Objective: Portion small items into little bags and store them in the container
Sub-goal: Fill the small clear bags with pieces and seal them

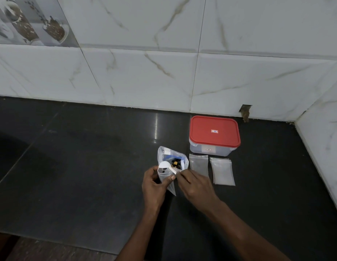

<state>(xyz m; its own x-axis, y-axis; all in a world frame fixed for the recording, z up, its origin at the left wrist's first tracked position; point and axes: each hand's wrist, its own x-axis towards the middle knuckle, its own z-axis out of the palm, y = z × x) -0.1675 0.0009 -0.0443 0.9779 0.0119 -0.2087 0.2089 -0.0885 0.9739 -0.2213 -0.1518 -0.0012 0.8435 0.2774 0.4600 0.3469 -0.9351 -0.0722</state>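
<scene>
Left hand (154,185) grips small clear plastic bag (165,176), mouth open; right hand (196,185) pinches white plastic scoop (164,166) carrying dark bits.

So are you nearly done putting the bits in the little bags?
Not nearly. No filled bag shows on the counter yet. The left hand holds one little bag while the right hand brings a white scoop with a few dark bits to its mouth, in front of the big supply bag. Still to do: two lots of empty bags lie flat, and the container has its red lid on.
</scene>
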